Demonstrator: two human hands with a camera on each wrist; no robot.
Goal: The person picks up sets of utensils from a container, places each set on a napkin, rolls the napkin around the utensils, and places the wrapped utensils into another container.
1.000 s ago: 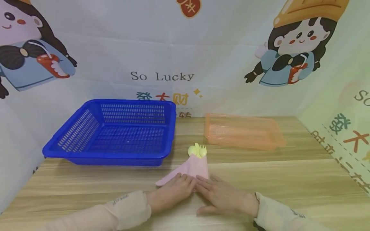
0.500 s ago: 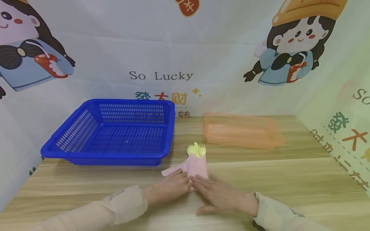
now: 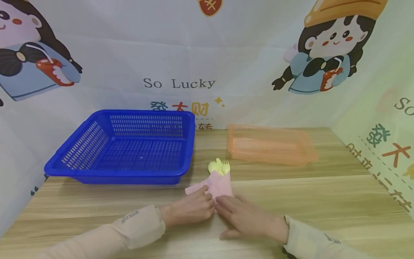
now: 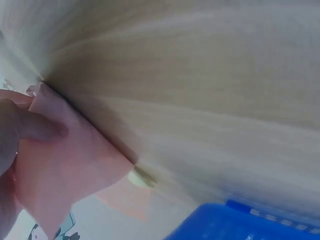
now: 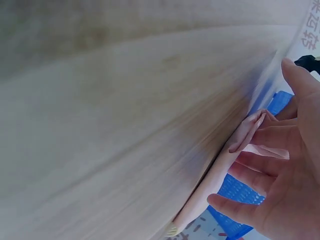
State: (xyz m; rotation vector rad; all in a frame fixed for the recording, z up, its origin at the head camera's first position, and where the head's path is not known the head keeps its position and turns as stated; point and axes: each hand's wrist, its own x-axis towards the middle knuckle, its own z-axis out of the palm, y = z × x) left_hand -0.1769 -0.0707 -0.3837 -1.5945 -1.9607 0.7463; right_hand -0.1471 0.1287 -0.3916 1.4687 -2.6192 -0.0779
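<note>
A pink napkin point(image 3: 222, 185) lies folded around pale yellow cutlery at the middle of the table. Out of its top stick a spoon point(image 3: 213, 167), a fork point(image 3: 226, 167) and what looks like a knife point(image 3: 219, 164) between them. My left hand point(image 3: 195, 207) pinches the napkin's left flap; in the left wrist view the thumb point(image 4: 42, 127) lies across the pink sheet point(image 4: 75, 160). My right hand point(image 3: 245, 217) rests with extended fingers on the lower right of the napkin, thumb spread apart. The cutlery's handles are hidden inside the wrap.
A large blue basket point(image 3: 129, 180) stands at the back left, and a shallow orange basket point(image 3: 271, 160) at the back right. Behind them hangs a printed cloth point(image 3: 194, 54). The wood-grain table point(image 3: 307, 201) extends to the right of the hands.
The napkin's left flap has been drawn in and now sticks out less to the left. My left hand's fingers have shifted on it. The right hand has stayed nearly still.
</note>
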